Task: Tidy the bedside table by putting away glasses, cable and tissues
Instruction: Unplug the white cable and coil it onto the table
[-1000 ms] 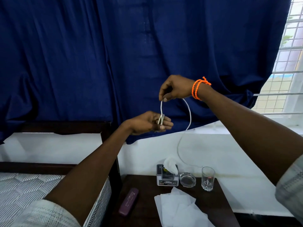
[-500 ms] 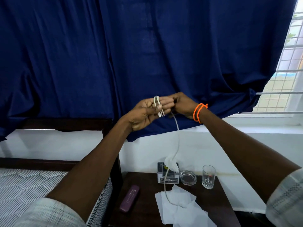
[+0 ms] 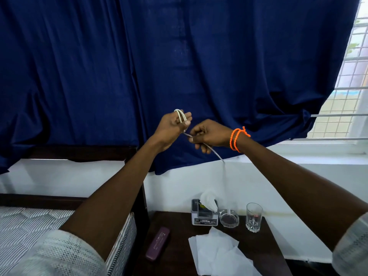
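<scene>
The white cable [image 3: 181, 116] is looped around your left hand [image 3: 171, 128], fingers closed on the coils, up in front of the blue curtain [image 3: 219, 66]. Your right hand [image 3: 209, 134] pinches its trailing length, which hangs toward the bedside table [image 3: 179, 232]. Loose tissues [image 3: 217, 253] lie there.

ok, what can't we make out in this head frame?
- Cable free end: fades against the white wall below the right hand.
- Loop count: coils partly hidden in the left hand grip.
- Loose tissues: cut off by the bottom edge.
- Tissue box label: too small to read.
- Purple case: closed, contents hidden.
</scene>
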Tool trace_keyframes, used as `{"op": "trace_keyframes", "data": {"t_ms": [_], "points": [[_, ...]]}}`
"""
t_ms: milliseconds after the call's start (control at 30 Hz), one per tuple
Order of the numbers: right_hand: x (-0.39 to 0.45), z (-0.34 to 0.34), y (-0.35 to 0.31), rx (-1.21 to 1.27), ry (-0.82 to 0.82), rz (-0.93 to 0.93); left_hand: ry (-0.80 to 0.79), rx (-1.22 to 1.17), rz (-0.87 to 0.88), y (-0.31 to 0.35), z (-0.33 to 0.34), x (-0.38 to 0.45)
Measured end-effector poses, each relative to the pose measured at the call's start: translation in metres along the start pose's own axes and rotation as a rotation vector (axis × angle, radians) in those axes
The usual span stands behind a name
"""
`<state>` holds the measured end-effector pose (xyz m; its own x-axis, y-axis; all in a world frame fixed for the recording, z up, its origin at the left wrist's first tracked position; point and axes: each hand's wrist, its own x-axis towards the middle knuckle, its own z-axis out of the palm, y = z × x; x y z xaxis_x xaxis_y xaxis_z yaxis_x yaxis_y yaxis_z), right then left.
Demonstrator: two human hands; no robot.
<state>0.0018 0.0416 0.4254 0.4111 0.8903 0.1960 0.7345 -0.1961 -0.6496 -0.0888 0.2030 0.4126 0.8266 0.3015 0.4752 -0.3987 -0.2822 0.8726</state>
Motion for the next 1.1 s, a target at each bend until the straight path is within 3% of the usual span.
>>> {"op": "trace_keyframes", "data": {"t_ms": [200, 333, 500, 733, 933, 1100], "points": [[-0.004, -0.024, -0.012, -0.337, 0.096, -0.062, -0.107, 0.230, -0.026, 0.001, 0.001, 0.001], [-0.004, -0.037, -0.024, -0.595, 0.077, -0.131, -0.168, 0.633, 0.047, -0.002, 0.000, 0.006], [-0.001, -0.054, -0.028, -0.637, 0.034, -0.160, -0.213, 0.745, 0.031, -0.007, 0.001, 0.001], [0.006, -0.070, -0.027, -0.565, 0.117, -0.243, -0.358, 0.523, -0.118, -0.008, 0.007, -0.006], [0.007, -0.074, -0.018, -0.511, 0.190, -0.255, -0.500, 0.062, -0.279, 0.002, 0.015, -0.013], [0.002, -0.067, -0.002, -0.126, 0.246, -0.208, -0.580, -0.241, -0.232, 0.010, 0.012, -0.013]]}}
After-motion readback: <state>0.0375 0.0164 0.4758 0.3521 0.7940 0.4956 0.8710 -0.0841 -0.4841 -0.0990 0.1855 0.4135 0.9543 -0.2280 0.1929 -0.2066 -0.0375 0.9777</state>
